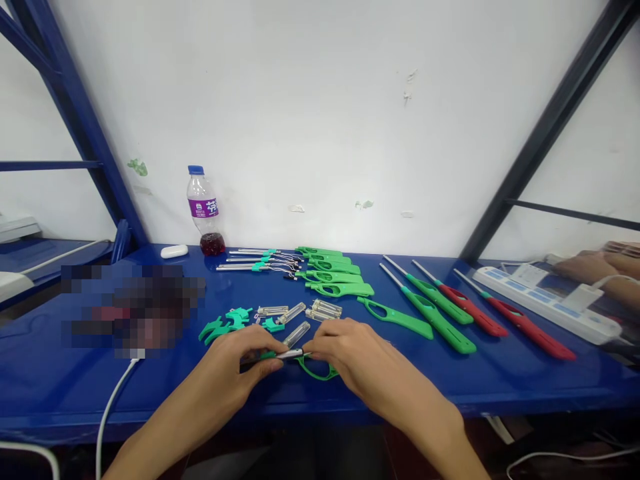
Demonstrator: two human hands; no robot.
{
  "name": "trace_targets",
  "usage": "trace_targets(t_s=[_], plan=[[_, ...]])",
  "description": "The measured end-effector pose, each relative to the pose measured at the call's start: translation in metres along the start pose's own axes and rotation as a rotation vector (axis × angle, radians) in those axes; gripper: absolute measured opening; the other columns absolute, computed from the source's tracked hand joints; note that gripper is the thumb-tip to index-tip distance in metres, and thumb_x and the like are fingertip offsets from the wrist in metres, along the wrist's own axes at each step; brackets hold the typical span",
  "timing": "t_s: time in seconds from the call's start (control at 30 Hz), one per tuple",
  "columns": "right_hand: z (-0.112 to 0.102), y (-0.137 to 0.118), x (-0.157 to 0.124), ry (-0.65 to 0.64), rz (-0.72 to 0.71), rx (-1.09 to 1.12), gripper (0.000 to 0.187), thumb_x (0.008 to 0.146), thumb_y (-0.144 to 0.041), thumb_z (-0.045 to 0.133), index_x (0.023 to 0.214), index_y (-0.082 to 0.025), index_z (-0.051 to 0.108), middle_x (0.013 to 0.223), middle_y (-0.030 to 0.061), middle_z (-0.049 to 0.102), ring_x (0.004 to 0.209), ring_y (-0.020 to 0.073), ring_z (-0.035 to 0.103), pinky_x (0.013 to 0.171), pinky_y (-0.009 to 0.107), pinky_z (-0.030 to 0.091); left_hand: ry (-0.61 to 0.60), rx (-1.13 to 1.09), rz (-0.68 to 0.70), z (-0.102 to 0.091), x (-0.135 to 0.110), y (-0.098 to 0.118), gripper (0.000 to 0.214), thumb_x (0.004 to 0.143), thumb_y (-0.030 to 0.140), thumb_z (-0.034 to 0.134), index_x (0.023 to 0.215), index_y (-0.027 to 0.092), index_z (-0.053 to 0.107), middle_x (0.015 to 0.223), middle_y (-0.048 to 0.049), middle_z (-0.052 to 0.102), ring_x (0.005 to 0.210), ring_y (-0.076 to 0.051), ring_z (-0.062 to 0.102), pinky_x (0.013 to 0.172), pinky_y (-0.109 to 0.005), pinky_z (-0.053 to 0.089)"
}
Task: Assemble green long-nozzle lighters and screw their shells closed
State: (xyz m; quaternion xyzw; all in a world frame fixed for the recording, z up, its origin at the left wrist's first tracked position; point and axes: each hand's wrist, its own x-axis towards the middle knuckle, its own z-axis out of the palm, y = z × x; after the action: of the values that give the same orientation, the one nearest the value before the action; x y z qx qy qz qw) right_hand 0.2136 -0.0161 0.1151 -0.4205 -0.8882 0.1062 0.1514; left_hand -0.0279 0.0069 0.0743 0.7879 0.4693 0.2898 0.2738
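Note:
Near the table's front edge, my left hand (250, 353) pinches a metal lighter tube (289, 354) with a dark end; a bit of green shows by the fingers. My right hand (345, 347) is closed at the tube's thin tip, its fingertips partly hiding what they grip. Below them lies a green lighter handle shell (317, 375), mostly covered by my right hand. Just beyond are several clear fuel tanks (299, 333) and teal triggers (239, 316).
Farther back lie metal tubes with wires (245, 266) and green handle shells (333, 277). To the right are assembled green lighters (440, 323), red lighters (530, 327) and a power strip (545, 303). A bottle (204, 210) and white case (174, 251) stand left; another person's hand (585, 270) is far right.

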Motion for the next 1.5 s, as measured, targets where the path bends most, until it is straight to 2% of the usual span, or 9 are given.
trace_targets(t_s=[0.2,0.33,0.43,0.63,0.8,1.0,1.23,1.37,1.5], plan=[[0.001,-0.002,0.007,-0.004,0.039,-0.059,0.042,0.094,0.007,0.048,0.097,-0.022,0.078,0.097,0.0005,0.067,0.078,0.0134,0.060,0.064,0.026,0.038,0.021,0.038,0.009,0.004,0.003,-0.008,0.019,0.092,0.029,0.064,0.100,0.027,0.082,0.099,-0.0028,0.078,0.089,-0.022,0.070,0.079,-0.032,0.055],[0.009,-0.001,0.012,-0.049,0.045,-0.092,0.047,0.089,0.011,0.048,0.102,-0.022,0.080,0.096,0.0026,0.066,0.083,0.0157,0.061,0.068,0.026,0.039,0.046,0.090,0.024,0.007,0.002,-0.011,0.018,0.091,0.023,0.064,0.098,0.024,0.081,0.098,-0.0040,0.077,0.090,-0.023,0.071,0.081,-0.033,0.055],[0.014,0.001,0.013,-0.054,0.036,-0.101,0.049,0.090,0.011,0.048,0.109,-0.022,0.080,0.100,0.0039,0.067,0.090,0.0175,0.063,0.072,0.027,0.042,0.044,0.116,0.047,0.011,0.003,-0.013,0.016,0.089,0.018,0.065,0.094,0.023,0.080,0.097,-0.0043,0.077,0.090,-0.022,0.072,0.081,-0.033,0.054],[0.021,0.002,0.015,-0.053,0.044,-0.126,0.043,0.097,0.006,0.051,0.107,-0.022,0.081,0.098,0.0044,0.069,0.094,0.0198,0.065,0.076,0.029,0.044,0.079,0.195,0.053,0.018,0.005,-0.016,0.015,0.087,0.012,0.065,0.085,0.019,0.078,0.092,-0.0054,0.076,0.086,-0.022,0.072,0.079,-0.033,0.054],[0.019,-0.003,0.016,-0.088,0.057,-0.133,0.041,0.099,0.003,0.052,0.109,-0.023,0.082,0.098,0.0043,0.069,0.093,0.0204,0.066,0.076,0.029,0.044,0.043,0.283,0.029,0.020,0.001,-0.014,0.020,0.091,0.013,0.062,0.090,0.020,0.081,0.096,-0.0066,0.076,0.087,-0.023,0.073,0.079,-0.034,0.055],[0.021,-0.002,0.016,-0.076,0.039,-0.101,0.039,0.099,0.001,0.053,0.107,-0.024,0.082,0.098,0.0048,0.072,0.092,0.0198,0.067,0.080,0.029,0.046,0.045,0.533,0.032,0.026,-0.010,-0.008,0.031,0.098,0.015,0.052,0.094,0.021,0.082,0.099,-0.0101,0.074,0.089,-0.027,0.072,0.079,-0.038,0.055],[0.026,0.000,0.015,-0.037,0.029,-0.108,0.036,0.098,0.002,0.052,0.101,-0.021,0.080,0.099,0.0053,0.073,0.097,0.0213,0.069,0.087,0.032,0.047,-0.113,0.617,-0.039,0.022,-0.005,0.003,0.033,0.104,0.017,0.051,0.095,0.020,0.082,0.106,-0.0099,0.074,0.096,-0.026,0.074,0.086,-0.035,0.055],[0.029,0.001,0.015,-0.016,0.032,-0.126,0.031,0.099,0.001,0.052,0.095,-0.020,0.076,0.094,0.0043,0.072,0.091,0.0210,0.068,0.081,0.032,0.046,-0.077,0.613,0.029,0.022,-0.003,-0.002,0.034,0.104,0.016,0.050,0.091,0.021,0.081,0.101,-0.0078,0.074,0.090,-0.023,0.073,0.079,-0.030,0.053],[0.031,0.002,0.016,-0.013,0.048,-0.148,0.029,0.097,0.003,0.053,0.092,-0.020,0.071,0.093,0.0029,0.070,0.084,0.0195,0.066,0.074,0.032,0.043,-0.054,0.573,0.105,0.023,-0.005,-0.004,0.033,0.102,0.013,0.051,0.101,0.025,0.081,0.092,-0.0043,0.072,0.081,-0.021,0.071,0.068,-0.028,0.047]])
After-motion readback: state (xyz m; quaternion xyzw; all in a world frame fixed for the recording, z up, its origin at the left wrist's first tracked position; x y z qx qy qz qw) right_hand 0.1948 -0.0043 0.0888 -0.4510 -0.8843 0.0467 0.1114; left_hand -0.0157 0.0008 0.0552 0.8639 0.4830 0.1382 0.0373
